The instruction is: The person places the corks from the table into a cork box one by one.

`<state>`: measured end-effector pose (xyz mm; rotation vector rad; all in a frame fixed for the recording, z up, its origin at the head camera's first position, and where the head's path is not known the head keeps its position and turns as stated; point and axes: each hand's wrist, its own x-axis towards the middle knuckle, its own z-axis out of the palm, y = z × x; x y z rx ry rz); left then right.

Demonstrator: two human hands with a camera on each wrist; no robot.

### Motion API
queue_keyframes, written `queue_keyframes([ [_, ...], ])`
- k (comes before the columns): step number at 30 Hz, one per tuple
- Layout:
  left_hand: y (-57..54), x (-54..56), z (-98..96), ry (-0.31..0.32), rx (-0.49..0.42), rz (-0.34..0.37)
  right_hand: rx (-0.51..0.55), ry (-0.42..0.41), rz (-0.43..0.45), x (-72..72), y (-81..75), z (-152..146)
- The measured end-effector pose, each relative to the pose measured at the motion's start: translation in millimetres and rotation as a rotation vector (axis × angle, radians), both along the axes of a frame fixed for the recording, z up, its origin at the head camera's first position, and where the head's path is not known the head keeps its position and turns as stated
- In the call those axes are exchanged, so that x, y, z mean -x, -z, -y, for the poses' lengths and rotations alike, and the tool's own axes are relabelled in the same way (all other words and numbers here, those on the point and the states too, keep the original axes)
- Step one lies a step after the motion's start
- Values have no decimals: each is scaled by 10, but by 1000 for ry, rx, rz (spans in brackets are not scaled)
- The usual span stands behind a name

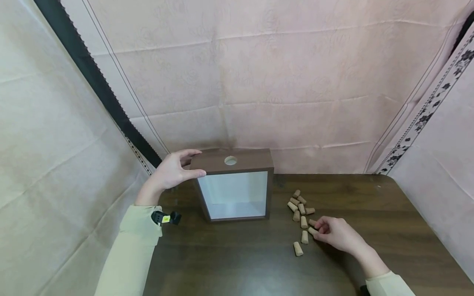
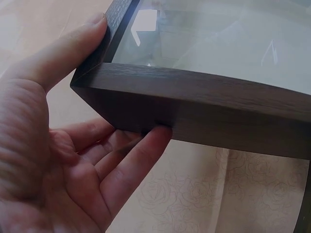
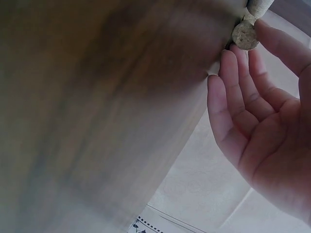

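Observation:
A brown wooden shadow box [image 1: 232, 164] with a clear front and a round hole in its top stands on the table. My left hand [image 1: 174, 170] grips its upper left corner, the thumb along the front edge; in the left wrist view the fingers of the left hand [image 2: 73, 160] reach round the side of the box frame [image 2: 194, 94]. To the right of the box, my right hand [image 1: 335, 233] pinches a wine cork [image 1: 312, 231] low over the table. The round end of that cork [image 3: 245, 36] shows beside the thumb in the right wrist view.
Several loose corks [image 1: 301, 208] lie in a cluster between the box and my right hand, with one cork [image 1: 298, 248] apart at the near side. The dark wooden table [image 1: 229, 263] ends at a cloth-covered wall [image 1: 296, 82] behind the box. More cloth hangs on both sides.

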<state>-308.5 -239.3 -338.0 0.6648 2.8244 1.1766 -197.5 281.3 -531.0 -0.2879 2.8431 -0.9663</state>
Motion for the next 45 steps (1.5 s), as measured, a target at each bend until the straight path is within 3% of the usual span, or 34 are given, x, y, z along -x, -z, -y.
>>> queue_keyframes([
  [29,-74,11,7,-6,-7,50,-27,-35,-7,3,-26,-6],
  [45,-44,-4,-2,-2,-20,52,112,-3,-44,-117,-172,-101],
])
